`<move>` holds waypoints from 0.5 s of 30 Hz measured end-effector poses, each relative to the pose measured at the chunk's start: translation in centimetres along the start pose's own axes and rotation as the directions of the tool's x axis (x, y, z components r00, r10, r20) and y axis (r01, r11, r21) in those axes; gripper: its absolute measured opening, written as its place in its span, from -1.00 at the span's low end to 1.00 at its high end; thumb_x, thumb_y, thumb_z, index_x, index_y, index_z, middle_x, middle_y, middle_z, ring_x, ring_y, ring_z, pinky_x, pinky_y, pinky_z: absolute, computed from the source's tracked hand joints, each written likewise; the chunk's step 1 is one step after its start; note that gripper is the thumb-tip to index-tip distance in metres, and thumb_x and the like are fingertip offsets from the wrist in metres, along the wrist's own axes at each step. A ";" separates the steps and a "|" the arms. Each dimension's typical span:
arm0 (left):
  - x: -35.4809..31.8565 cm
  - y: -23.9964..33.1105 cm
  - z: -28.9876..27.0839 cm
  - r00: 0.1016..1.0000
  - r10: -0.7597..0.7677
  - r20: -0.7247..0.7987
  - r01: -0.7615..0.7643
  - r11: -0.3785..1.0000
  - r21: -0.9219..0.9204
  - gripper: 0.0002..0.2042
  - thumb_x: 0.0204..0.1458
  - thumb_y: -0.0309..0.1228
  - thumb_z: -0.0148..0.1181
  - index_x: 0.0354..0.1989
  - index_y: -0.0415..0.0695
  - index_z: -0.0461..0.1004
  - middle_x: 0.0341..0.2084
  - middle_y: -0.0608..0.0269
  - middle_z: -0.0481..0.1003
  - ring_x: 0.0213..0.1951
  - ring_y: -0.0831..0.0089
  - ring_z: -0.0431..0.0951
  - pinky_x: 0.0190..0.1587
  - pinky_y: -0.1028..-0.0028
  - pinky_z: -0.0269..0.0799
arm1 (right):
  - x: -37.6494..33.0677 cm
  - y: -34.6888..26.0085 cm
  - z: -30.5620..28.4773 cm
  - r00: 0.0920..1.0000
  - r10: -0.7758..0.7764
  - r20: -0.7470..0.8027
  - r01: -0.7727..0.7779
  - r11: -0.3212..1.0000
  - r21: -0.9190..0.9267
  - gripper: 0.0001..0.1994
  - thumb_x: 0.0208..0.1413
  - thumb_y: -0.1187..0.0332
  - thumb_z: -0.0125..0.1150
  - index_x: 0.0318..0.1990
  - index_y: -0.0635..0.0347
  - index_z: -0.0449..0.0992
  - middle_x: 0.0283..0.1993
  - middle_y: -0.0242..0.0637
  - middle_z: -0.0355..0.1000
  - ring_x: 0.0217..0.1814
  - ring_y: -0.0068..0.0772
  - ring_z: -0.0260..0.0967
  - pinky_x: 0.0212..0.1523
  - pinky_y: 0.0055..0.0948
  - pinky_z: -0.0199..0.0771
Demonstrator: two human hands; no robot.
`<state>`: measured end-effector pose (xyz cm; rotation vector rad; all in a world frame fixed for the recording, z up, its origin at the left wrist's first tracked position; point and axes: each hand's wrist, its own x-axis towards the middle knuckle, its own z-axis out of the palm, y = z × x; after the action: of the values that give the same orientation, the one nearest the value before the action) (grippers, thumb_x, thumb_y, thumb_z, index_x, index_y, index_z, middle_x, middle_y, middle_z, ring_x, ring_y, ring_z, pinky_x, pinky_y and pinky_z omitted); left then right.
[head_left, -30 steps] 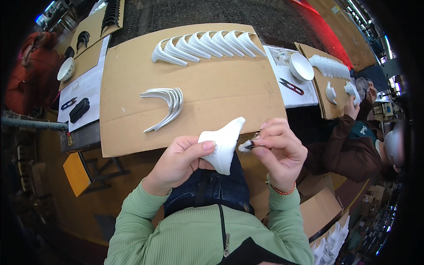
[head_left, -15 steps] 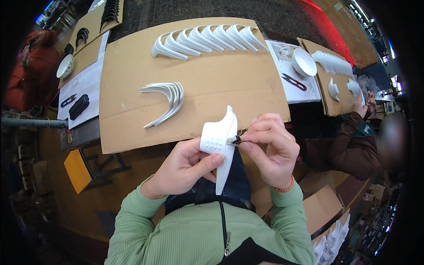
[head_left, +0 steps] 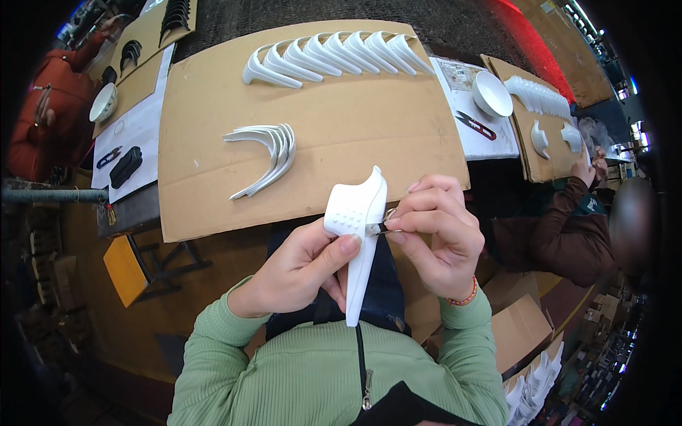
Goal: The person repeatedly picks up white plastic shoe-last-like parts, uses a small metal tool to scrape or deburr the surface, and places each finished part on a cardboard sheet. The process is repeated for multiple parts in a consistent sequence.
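Observation:
My left hand (head_left: 307,265) is closed on a white curved moulded strap (head_left: 364,245), thumb on its front face below rows of small raised bumps. The strap's wide end points up and away, and its tapered end hangs towards my lap. In my right hand (head_left: 444,231), pinched between thumb and fingers, is a small metal blade (head_left: 376,228) with a dark part; its tip touches the strap's right edge. The rest of that tool is hidden by my fingers. Beyond my hands, a nested stack of white straps (head_left: 280,153) lies on the cardboard sheet (head_left: 369,135).
A row of similar white straps (head_left: 334,53) lines the cardboard's far side. To the right are a white bowl (head_left: 492,94) and red-handled thread snips (head_left: 476,125). A co-worker in brown (head_left: 561,234) sits at right, another in rust-red (head_left: 53,121) at left. A stool (head_left: 124,270) stands lower left.
The strap has tilted slightly, its lower end swinging a little nearer to me. The blade remains at its right edge, held in the same pinch.

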<state>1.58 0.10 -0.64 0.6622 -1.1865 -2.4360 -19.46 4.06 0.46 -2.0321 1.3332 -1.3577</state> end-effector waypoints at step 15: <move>0.4 0.0 0.5 0.999 -0.001 -0.048 -0.004 0.996 -0.091 -0.68 0.30 -0.23 -0.19 -0.07 -0.28 0.26 -0.44 0.18 0.45 -0.52 0.50 0.56 -0.50 0.53 0.61 | -0.4 -0.5 -0.2 0.999 -0.039 0.032 0.041 0.996 -0.073 -0.80 -0.33 0.52 0.40 -0.43 0.13 0.60 -0.38 -0.43 0.47 -0.16 -0.26 0.30 -0.07 -0.37 0.18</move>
<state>1.02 0.19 -0.44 0.6883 -1.0499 -2.4426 -19.40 4.69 0.71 -2.1298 1.3557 -1.3075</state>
